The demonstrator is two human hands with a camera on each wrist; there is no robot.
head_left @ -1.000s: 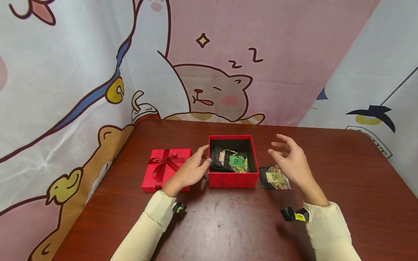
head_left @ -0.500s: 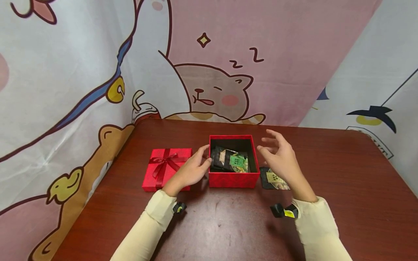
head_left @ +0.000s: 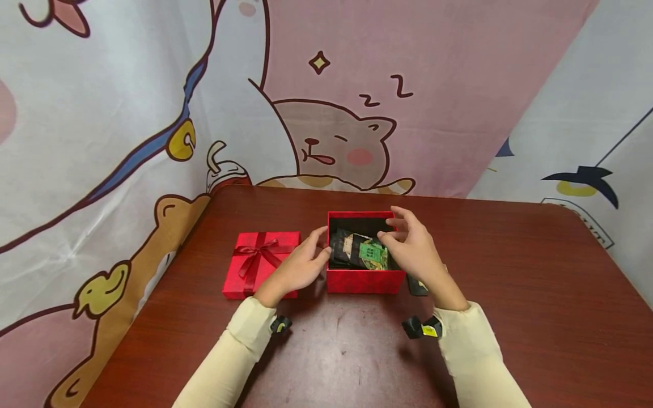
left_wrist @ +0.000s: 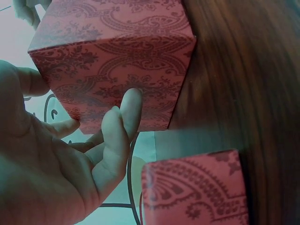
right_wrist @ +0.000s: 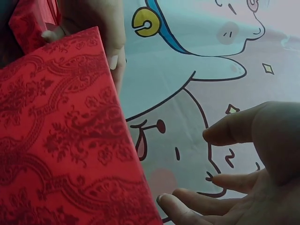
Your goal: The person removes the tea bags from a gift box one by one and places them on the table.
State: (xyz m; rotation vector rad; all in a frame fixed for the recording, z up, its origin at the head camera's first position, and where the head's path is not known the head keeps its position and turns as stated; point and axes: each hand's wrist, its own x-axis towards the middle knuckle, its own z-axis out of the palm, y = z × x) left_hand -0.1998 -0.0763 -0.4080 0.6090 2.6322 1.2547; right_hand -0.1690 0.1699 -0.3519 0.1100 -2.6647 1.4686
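Minding the top packet (head_left: 371, 253) in the red box (head_left: 363, 281), we should steady the box lightly with our left hand (head_left: 303, 264), fingers relaxed, and hold our right hand (head_left: 414, 247), empty fingers parted, clear of the rim (head_left: 357, 215).

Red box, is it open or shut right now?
Open. The lid lies off the box, beside it on the table, and packets show inside.
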